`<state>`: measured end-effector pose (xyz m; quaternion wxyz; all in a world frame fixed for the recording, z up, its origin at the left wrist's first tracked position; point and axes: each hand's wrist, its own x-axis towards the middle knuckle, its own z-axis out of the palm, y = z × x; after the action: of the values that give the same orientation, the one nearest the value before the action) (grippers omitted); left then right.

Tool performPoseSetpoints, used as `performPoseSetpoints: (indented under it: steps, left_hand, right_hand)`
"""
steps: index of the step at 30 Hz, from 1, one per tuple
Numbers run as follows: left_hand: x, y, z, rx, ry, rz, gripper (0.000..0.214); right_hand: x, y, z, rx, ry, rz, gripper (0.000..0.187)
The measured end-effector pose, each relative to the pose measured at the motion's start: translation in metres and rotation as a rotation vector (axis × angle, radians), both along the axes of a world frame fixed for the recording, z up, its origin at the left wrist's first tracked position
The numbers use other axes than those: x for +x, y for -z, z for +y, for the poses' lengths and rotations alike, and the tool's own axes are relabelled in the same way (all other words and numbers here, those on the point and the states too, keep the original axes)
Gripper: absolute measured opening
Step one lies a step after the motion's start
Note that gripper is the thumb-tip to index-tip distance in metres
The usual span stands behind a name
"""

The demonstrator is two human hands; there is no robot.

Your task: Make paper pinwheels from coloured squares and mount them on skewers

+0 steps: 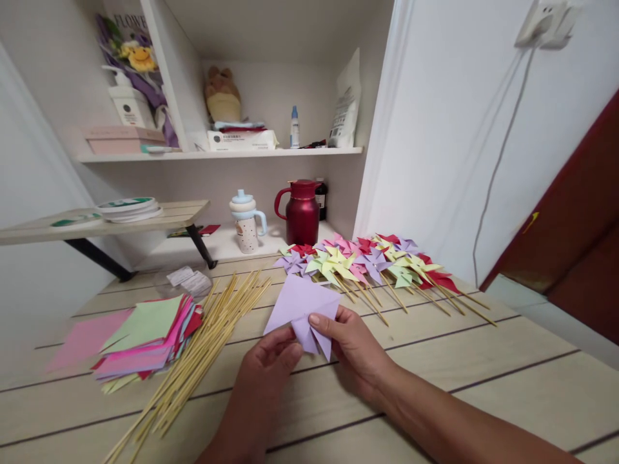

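Observation:
A lilac paper square (302, 301), cut in from its corners and partly folded toward its middle, is held up above the table. My right hand (355, 348) pinches it, with the thumb pressed on the paper near the centre. At the lower left edge, my left hand (273, 361) closes thumb and fingers on the same paper. Left of my hands lies a bundle of thin wooden sticks (207, 351). Beside them is a stack of coloured paper squares (142, 328). Behind my hands, finished paper pinwheels (372, 261) on sticks lie in a heap.
A small clear container (188, 281) with labels sits behind the paper stack. A low wooden stand (178, 212) bears rolls of tape (128, 209). A dark red jug (303, 216) and a spotted cup (246, 232) stand at the back, under a loaded shelf (232, 154).

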<state>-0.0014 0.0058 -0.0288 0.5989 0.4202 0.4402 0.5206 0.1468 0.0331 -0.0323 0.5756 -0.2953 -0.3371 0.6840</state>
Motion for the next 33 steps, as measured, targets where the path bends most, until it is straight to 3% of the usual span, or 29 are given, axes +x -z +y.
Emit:
performPoseSetpoints:
  steps: [7,12,26,33]
  left_hand:
    - [-0.001,0.005,0.000,-0.012,-0.074,0.069,0.028]
    - [-0.005,0.008,-0.001,-0.036,-0.108,0.089,0.029]
    - [-0.003,-0.003,-0.004,-0.024,-0.166,0.128,0.029]
    - [-0.003,0.003,-0.006,-0.026,-0.209,0.126,0.032]
  right_hand:
    - [-0.007,0.005,-0.008,-0.006,-0.073,-0.048,0.039]
    - [-0.006,0.001,-0.010,0.032,-0.079,-0.075,0.039]
    - [-0.008,0.004,-0.011,0.055,-0.021,-0.121,0.030]
    - [-0.008,0.005,-0.012,0.082,-0.031,-0.151,0.027]
